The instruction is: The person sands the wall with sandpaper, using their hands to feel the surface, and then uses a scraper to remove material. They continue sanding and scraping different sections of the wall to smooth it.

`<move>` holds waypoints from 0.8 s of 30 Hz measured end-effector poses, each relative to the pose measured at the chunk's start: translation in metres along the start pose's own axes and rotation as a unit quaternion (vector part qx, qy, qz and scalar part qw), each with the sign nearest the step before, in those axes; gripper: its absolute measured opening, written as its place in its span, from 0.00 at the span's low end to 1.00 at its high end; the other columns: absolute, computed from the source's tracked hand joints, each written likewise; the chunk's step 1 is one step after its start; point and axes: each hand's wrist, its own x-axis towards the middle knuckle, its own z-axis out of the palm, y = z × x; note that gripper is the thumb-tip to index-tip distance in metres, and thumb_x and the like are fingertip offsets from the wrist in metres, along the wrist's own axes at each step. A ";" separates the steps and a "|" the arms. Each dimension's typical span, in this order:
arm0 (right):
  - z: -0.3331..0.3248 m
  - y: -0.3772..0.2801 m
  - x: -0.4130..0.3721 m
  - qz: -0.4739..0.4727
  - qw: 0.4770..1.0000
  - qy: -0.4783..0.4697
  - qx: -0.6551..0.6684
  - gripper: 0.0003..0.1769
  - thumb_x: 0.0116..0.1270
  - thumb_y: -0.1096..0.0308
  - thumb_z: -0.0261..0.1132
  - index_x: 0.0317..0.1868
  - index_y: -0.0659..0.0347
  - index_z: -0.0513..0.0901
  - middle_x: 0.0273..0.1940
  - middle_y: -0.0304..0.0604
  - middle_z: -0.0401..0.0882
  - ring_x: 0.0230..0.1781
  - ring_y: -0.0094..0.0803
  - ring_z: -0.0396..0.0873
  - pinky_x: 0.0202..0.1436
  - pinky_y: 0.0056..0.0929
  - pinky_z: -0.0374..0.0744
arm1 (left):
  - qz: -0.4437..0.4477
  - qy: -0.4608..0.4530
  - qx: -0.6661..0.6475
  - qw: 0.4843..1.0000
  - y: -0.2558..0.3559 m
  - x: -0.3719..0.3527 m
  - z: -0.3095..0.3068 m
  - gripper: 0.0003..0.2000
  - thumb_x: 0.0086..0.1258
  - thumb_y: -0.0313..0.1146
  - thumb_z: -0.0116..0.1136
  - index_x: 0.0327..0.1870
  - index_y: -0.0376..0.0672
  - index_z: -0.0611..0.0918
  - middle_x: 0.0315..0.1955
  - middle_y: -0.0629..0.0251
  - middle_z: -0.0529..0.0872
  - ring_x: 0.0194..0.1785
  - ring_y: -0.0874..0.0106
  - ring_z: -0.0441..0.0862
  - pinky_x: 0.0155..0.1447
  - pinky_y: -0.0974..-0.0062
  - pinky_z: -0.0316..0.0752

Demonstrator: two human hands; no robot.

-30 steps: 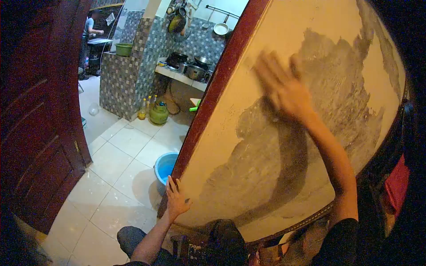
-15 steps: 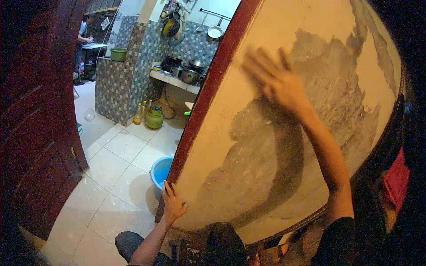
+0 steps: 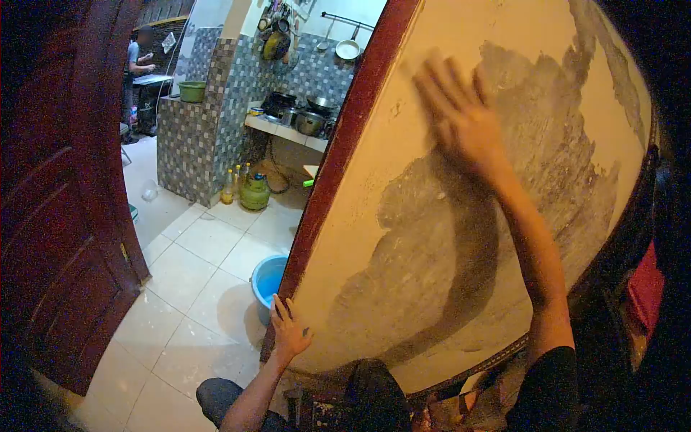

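Standing behind right grip (motion-blurred) and left grip: patchy wall.

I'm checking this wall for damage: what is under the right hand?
Around the right hand, yellowish paint shows above and a grey patch beside and below. The spot beneath its palm is covered, so I can't tell what is there.
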 end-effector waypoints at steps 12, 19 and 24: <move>0.004 -0.022 -0.008 -0.103 0.993 -0.038 -0.034 0.37 0.71 0.53 0.58 0.81 0.42 0.64 0.83 0.35 0.57 0.84 0.38 0.54 0.85 0.62 0.47 | 0.024 0.016 0.002 1.000 -0.005 -0.001 0.008 0.56 0.55 0.44 0.74 0.76 0.20 0.52 0.77 0.20 0.37 0.78 0.27 0.44 0.78 0.31 0.49; -0.004 -0.015 -0.003 -0.192 0.976 -0.102 0.002 0.44 0.67 0.54 0.62 0.83 0.40 0.58 0.85 0.33 0.51 0.85 0.37 0.51 0.85 0.63 0.44 | 0.000 -0.005 0.005 1.000 0.005 -0.001 -0.004 0.56 0.56 0.46 0.73 0.76 0.19 0.53 0.77 0.20 0.36 0.79 0.27 0.42 0.79 0.33 0.48; 0.026 -0.061 -0.043 -0.314 0.944 -0.074 0.074 0.37 0.72 0.54 0.53 0.82 0.42 0.61 0.85 0.33 0.53 0.85 0.35 0.51 0.85 0.65 0.41 | -0.017 -0.012 -0.015 1.000 0.006 0.000 0.000 0.57 0.55 0.47 0.74 0.76 0.18 0.53 0.77 0.19 0.35 0.79 0.26 0.41 0.79 0.33 0.48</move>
